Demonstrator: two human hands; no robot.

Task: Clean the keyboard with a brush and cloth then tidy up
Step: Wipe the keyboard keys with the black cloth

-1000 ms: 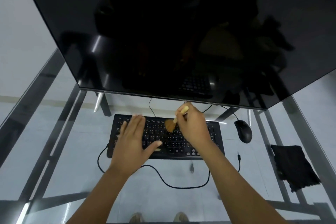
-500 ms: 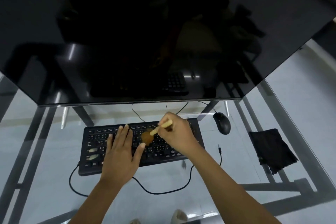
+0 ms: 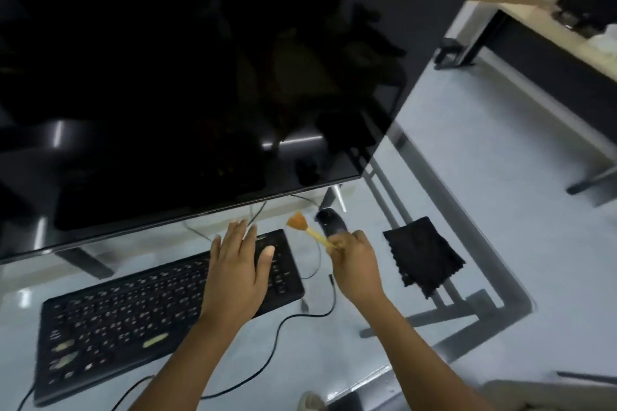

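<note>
A black keyboard lies slanted on the glass desk. My left hand rests flat on the keyboard's right end, fingers spread. My right hand is off the keyboard to its right and grips the pale handle of a small brush. The orange bristles point up and left, in the air between the keyboard and the mouse. A black cloth lies folded on the glass to the right of my right hand.
A large dark monitor hangs over the back of the desk. Black cables loop in front of the keyboard. Another desk stands at the far right. The metal desk frame shows through the glass.
My right hand has lifted the brush off the keys and moved it right, beside the mouse. My left hand slid to the keyboard's right end. The view swung to the right.
</note>
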